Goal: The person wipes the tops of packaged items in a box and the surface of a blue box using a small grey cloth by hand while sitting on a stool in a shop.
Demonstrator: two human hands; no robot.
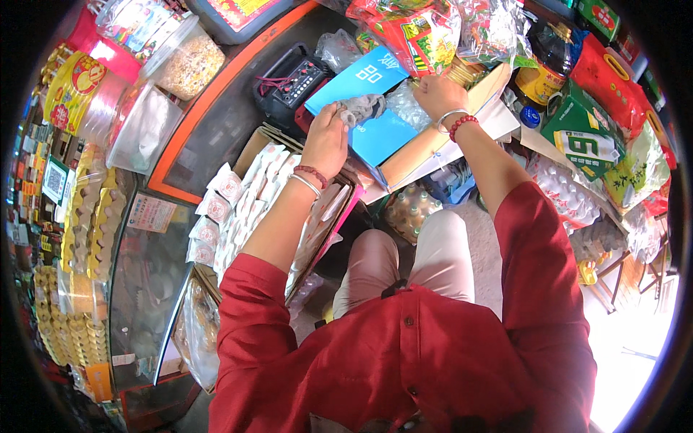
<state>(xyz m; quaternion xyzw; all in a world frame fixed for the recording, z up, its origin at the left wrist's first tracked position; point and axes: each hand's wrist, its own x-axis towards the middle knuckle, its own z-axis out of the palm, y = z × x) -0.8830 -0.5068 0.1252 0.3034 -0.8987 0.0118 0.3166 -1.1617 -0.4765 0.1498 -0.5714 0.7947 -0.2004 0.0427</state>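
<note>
A crumpled grey cloth (361, 110) is pinched in the fingers of my left hand (326, 139), over a blue cardboard box (383, 138) with white printing. My right hand (441, 98) is curled at the far side of an open carton (427, 149), just below a red printed food packet (427, 43). Its fingertips are partly hidden, so whether it grips anything is unclear. Between my hands, a clear plastic bag (407, 106) lies against the blue box. Both wrists wear a silver bangle and red beads.
White wrapped packets (243, 200) fill a carton left of my knees. Beyond it stands a black portable speaker (292, 86). A dark bottle (544, 67) and green carton (582, 130) stand right. An orange-edged glass counter (173, 146) curves along the left, near egg trays (81, 216).
</note>
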